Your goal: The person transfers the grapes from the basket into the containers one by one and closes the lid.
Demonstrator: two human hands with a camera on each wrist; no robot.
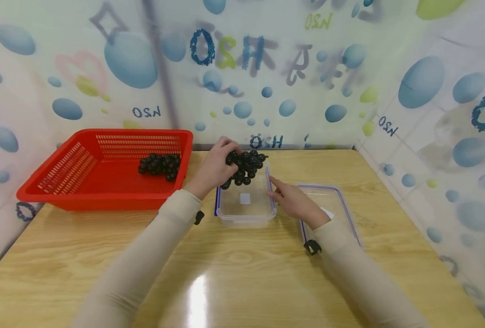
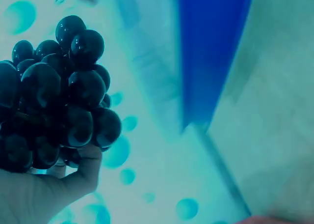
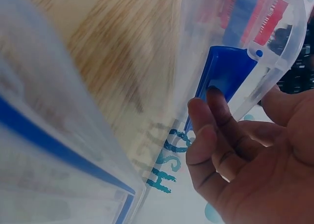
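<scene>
My left hand [image 1: 218, 166] grips a bunch of dark grapes [image 1: 248, 165] over a clear plastic box [image 1: 246, 212]. Round, glossy grapes [image 2: 41, 86] fill the left of the left wrist view, with fingers curled beneath them. At the box's right wall, my right hand [image 1: 293, 200] holds the side. Its fingertips press the blue latch [image 3: 228, 69] in the right wrist view, and the thumb is at the rim.
A red plastic basket [image 1: 103, 202] stands at left on the wooden table [image 1: 234, 273], with another bunch of dark grapes [image 1: 159, 165] inside. A clear lid with a blue seal [image 1: 343, 207] lies right of the box, partly under my right forearm. A patterned curtain [image 1: 242, 91] hangs behind.
</scene>
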